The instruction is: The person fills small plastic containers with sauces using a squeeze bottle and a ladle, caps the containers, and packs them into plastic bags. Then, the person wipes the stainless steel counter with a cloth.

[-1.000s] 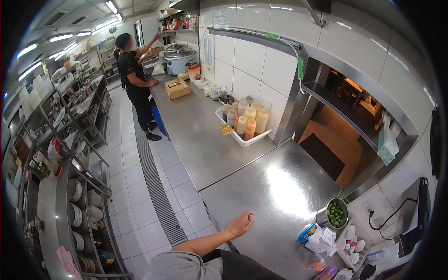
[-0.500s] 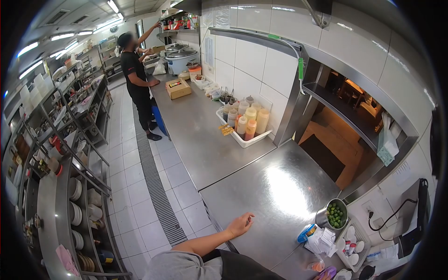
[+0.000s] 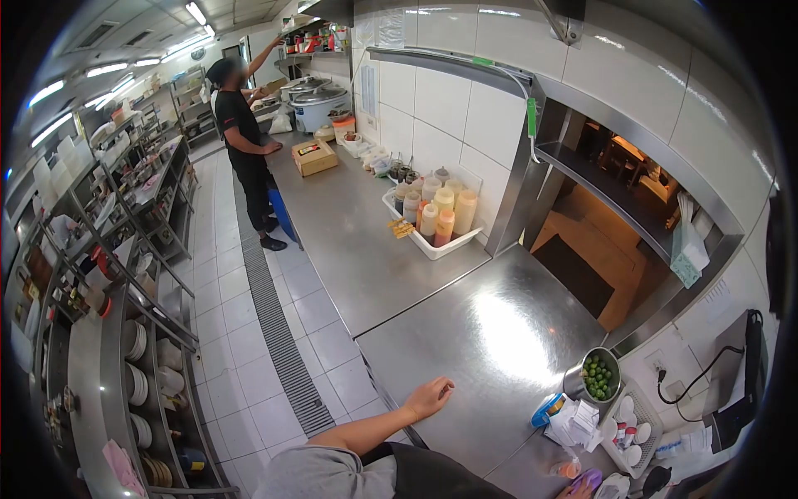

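My left hand point(image 3: 430, 397) hovers over or rests on the near edge of the steel counter point(image 3: 416, 358); which one, I cannot tell. Its fingers are loosely curled, and nothing shows in them. At the bottom edge, part of my right hand point(image 3: 573, 492) appears beside a purple item point(image 3: 589, 480), mostly cut off by the frame. Close by are a small clear cup with orange contents point(image 3: 567, 469) and a pile of white papers point(image 3: 575, 422). A blue packet point(image 3: 546, 410) leans against the papers. Behind them stands a metal pot point(image 3: 575, 384) of small green limes point(image 3: 598, 378).
A white basket point(image 3: 638, 461) holds small red-and-white containers. Squeeze bottles point(image 3: 445, 223) stand in a white tray point(image 3: 428, 249) by the wall. Farther along are a cardboard box point(image 3: 314, 158) and a person in black point(image 3: 241, 133) reaching to a shelf. Plate racks point(image 3: 137, 382) line the left side.
The view has shifted very slightly. My left hand stays in nearly the same place and pose. The person in black still has one arm raised to the shelf.
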The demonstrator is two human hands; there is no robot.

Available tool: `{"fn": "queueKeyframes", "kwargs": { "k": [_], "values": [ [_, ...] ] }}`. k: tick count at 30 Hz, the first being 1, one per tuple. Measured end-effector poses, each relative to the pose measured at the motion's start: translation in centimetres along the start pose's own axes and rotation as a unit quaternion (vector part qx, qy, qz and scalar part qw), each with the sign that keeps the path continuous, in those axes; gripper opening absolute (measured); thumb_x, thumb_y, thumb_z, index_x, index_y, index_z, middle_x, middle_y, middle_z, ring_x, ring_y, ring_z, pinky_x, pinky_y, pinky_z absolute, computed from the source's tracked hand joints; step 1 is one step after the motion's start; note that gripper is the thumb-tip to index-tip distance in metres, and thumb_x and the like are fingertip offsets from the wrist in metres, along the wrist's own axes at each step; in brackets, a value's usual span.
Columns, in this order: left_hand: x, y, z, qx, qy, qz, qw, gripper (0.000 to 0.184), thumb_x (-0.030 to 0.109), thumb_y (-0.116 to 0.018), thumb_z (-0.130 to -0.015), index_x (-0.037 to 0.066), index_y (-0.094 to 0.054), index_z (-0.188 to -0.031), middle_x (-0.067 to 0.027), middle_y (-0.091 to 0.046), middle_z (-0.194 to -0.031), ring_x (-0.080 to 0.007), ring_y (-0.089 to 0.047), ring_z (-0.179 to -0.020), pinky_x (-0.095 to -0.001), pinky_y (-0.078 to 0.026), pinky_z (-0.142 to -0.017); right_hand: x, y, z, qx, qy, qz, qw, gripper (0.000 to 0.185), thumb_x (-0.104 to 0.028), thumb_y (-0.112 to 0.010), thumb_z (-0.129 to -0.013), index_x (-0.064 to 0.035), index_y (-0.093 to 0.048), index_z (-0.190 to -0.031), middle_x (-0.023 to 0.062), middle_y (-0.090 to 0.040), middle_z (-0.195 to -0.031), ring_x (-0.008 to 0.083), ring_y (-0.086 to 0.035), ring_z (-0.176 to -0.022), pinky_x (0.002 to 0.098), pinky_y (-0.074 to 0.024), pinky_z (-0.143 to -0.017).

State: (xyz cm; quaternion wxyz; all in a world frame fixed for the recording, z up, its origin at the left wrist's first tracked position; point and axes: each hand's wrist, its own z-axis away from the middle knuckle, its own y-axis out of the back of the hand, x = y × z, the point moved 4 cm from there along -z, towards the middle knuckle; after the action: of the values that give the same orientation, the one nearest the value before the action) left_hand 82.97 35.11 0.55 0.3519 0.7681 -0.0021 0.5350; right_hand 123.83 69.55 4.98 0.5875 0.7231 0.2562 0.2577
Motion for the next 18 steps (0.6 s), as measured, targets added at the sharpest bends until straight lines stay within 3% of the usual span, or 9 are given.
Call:
{"fn": "queueKeyframes", "kwargs": {
  "k": [5,18],
  "values": [
    [-0.4,-0.2,0.0,0.005,-0.015,-0.016,1.000,0.011,0.012,-0.063,-0.092,0.007,-0.061,-0.102,-0.0096,-0.065,-0.099,-0.0264,-0.069,-0.086,-0.0376,-0.055,-0.075,-0.4,0.5,0.1,0.068,0.015,-0.017,0.997,0.049,-0.018,-0.044,-0.096,0.0037,-0.052,-0.139,0.0270,-0.046,-0.146,0.0513,-0.040,-0.135,0.0573,-0.0321,-0.116],
    [-0.5,-0.4,0.0,0.005,-0.022,-0.014,1.000,0.010,0.011,-0.064,-0.090,0.007,-0.062,-0.099,-0.0099,-0.065,-0.099,-0.0275,-0.069,-0.087,-0.0375,-0.056,-0.074,-0.6,0.8,-0.1,0.118,0.028,-0.039,0.992,0.047,-0.013,-0.041,-0.095,0.0060,-0.054,-0.136,0.0277,-0.050,-0.141,0.0531,-0.042,-0.132,0.0573,-0.0346,-0.114]
  ]
}}
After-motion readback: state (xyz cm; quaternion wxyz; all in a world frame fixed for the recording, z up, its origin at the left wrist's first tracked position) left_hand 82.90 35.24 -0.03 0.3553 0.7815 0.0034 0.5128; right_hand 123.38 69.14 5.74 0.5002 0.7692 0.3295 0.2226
